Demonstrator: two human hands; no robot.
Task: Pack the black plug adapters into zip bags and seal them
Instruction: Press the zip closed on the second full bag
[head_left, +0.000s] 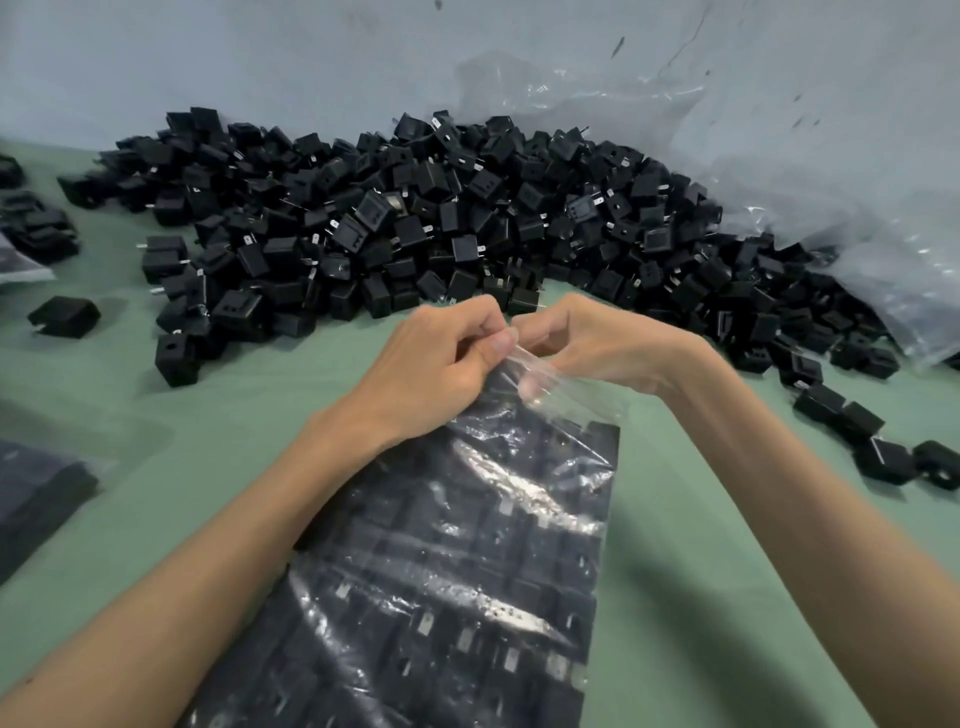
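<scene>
Two hands meet at the far end of one filled zip bag (467, 545), which lies lengthwise on the green table (182, 415) between the forearms, with rows of black plug adapters (431, 623) packed flat inside. The left hand (441, 358) and the right hand (597, 348) each pinch the clear zip strip (527, 364) between thumb and curled fingers. They sit close together, probably so the two tracks can be lined up and pressed shut from one spot outward. Whether any of the seal is closed cannot be told. The bag rests on the table, likely so its weight does not pull on the mouth. Just beyond the hands sits the loose pile of adapters (415, 223), spilling from a large clear plastic sack (831, 218) at the right, near for the next fill. More packed bags (36, 493) lie at the left edge, apart from the work.
</scene>
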